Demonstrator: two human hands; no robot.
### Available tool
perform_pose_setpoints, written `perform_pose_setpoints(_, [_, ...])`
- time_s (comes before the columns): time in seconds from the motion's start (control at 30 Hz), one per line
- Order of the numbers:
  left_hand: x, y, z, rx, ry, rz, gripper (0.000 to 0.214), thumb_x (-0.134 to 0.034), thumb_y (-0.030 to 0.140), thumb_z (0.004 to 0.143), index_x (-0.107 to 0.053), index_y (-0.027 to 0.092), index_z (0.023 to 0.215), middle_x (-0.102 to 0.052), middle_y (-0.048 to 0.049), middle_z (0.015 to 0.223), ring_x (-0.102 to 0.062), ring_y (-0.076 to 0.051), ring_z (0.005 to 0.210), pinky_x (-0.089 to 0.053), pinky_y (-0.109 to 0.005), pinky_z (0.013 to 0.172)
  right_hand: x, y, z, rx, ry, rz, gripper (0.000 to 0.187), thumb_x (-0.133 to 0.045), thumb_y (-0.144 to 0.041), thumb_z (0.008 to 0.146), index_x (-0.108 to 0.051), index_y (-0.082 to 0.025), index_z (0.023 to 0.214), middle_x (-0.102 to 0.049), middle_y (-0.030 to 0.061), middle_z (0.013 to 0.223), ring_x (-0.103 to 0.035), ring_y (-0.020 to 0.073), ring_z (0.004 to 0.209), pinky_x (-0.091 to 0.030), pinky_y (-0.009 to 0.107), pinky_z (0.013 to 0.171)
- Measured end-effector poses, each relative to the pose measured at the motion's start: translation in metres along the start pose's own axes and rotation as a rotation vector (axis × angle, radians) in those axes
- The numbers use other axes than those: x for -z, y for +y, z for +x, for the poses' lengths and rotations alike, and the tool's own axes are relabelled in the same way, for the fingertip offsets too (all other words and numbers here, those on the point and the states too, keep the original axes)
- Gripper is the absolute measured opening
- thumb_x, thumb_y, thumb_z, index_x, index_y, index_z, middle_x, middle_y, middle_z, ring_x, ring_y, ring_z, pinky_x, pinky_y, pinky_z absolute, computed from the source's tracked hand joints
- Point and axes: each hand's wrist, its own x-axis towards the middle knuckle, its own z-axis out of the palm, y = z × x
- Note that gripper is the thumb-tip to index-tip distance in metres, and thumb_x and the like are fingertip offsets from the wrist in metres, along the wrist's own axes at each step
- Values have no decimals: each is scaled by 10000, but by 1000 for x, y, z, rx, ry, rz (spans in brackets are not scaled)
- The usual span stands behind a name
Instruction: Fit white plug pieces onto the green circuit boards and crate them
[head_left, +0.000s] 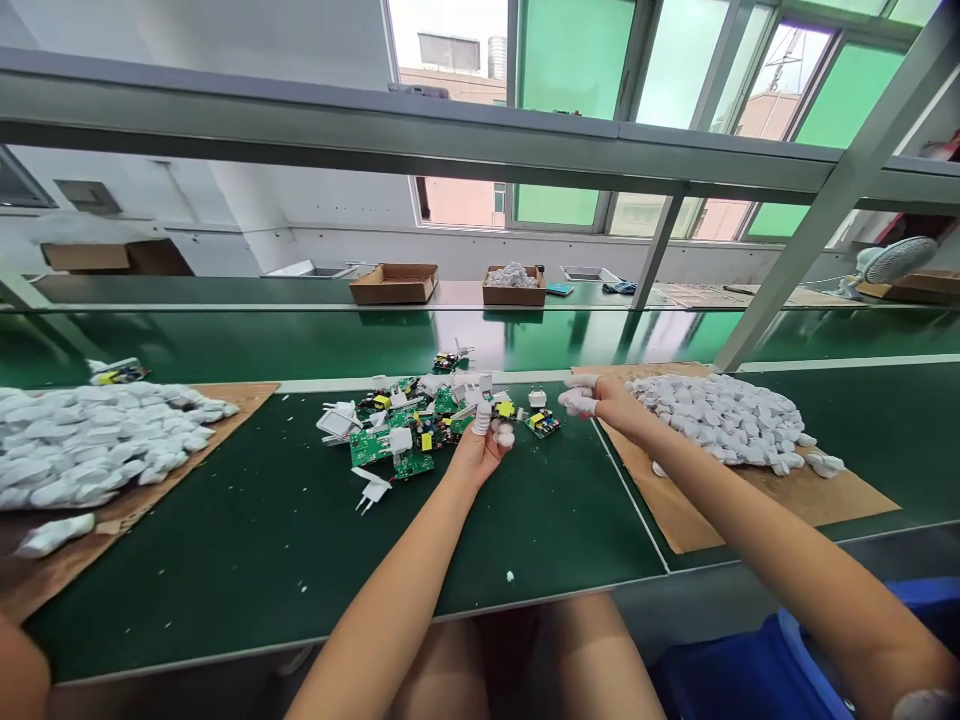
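Note:
My left hand (484,440) rests palm up on the green table at the right edge of a heap of green circuit boards (409,425) and white plug parts. Its fingers, capped with white finger cots, curl loosely around a small white piece. My right hand (596,397) reaches forward to the left edge of a pile of white plastic shells (727,415), with its cotted fingertips pinched on a white shell. That pile lies on a brown cardboard sheet (750,505).
A second heap of white shells (90,440) sits on cardboard at the left. A loose white plug (370,491) lies near the boards. Two cardboard boxes (395,283) stand on the far bench, a fan (892,262) at right. A blue bin (757,670) is below right.

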Motion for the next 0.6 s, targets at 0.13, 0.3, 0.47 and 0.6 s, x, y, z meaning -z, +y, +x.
perform_pose_setpoints(0.13, [0,-3,4,17,104,8,414,-537,535,658,-394,156,568,-232,100,284,-219,-36,219,-197,-153,258,-45,-15,1,136,-62,435,383,-599,-436,641,-563,-149,892,-607,50,790,-563,166,725,-455,290,656])
perform_pose_setpoints(0.3, [1,-3,8,-17,285,15,390,-559,523,650,-474,145,699,-490,41,480,-428,-59,347,-349,-173,350,-86,-7,9,327,8,502,335,-584,-450,634,-590,-174,824,-600,42,861,-546,170,817,-405,337,826])
perform_pose_setpoints(0.47, [3,-4,11,105,241,40,348,-448,470,753,-519,155,882,-583,-23,686,-560,-139,549,-460,-256,490,-90,20,17,282,176,333,318,-506,-434,695,-606,-183,862,-591,63,879,-537,194,820,-416,368,792])
perform_pose_setpoints(0.6, [-1,-6,8,161,119,143,355,-405,477,766,-520,191,941,-588,-30,779,-575,-165,629,-462,-280,511,-79,36,20,392,332,117,267,-479,-385,720,-629,-209,853,-567,63,911,-504,204,864,-408,362,779])
